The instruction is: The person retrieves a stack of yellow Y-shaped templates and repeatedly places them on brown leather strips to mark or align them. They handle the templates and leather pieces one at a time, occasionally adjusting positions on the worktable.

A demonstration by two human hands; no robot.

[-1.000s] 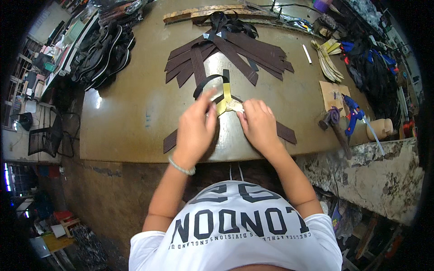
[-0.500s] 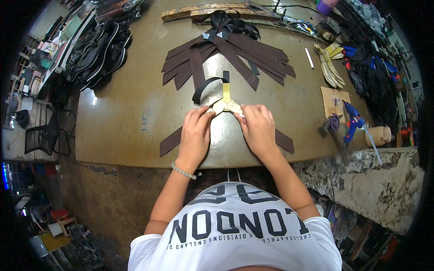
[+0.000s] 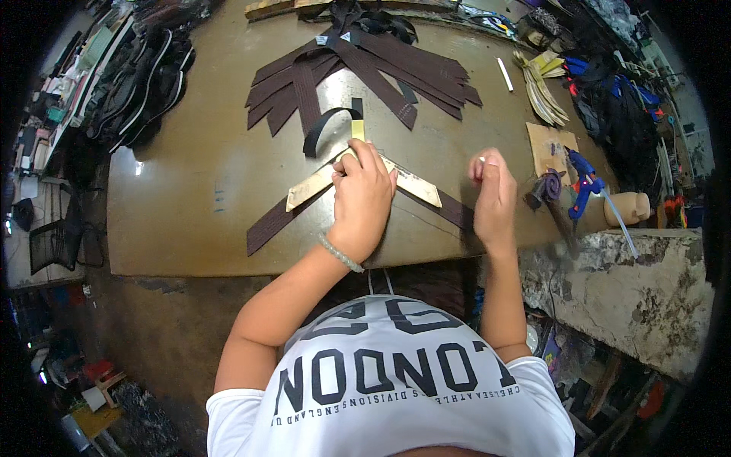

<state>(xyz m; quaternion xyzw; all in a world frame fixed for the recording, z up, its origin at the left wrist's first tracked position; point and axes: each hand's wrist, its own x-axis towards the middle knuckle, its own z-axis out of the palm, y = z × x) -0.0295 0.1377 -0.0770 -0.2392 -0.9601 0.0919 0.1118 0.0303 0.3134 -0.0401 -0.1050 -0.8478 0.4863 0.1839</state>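
A pale yellow Y-shaped piece [image 3: 415,186] lies on the table, its two arms spread over a V of dark brown stitched straps [image 3: 268,225]. My left hand [image 3: 360,202] presses down on its middle, fingers bent and thumb at the side, hiding the joint. Above the fingers a yellow tab [image 3: 358,130] sticks up beside a curved black strap [image 3: 318,128]. Off to the right, my right hand [image 3: 495,202] is raised and slightly blurred. Its fingers are curled in, with a small white piece [image 3: 482,159] showing at the tips.
More dark brown straps [image 3: 282,95] fan out at the far side. To the right are a white stick [image 3: 505,75], a bundle of pale strips [image 3: 544,95], a purple roll [image 3: 553,183] and a blue glue gun [image 3: 585,183]. Black strapped goods [image 3: 148,84] are heaped at the left.
My right hand has left the Y-shaped piece and moved right. The left hand has shifted onto the piece's middle, so its two arms now show. The whole view has shifted slightly.
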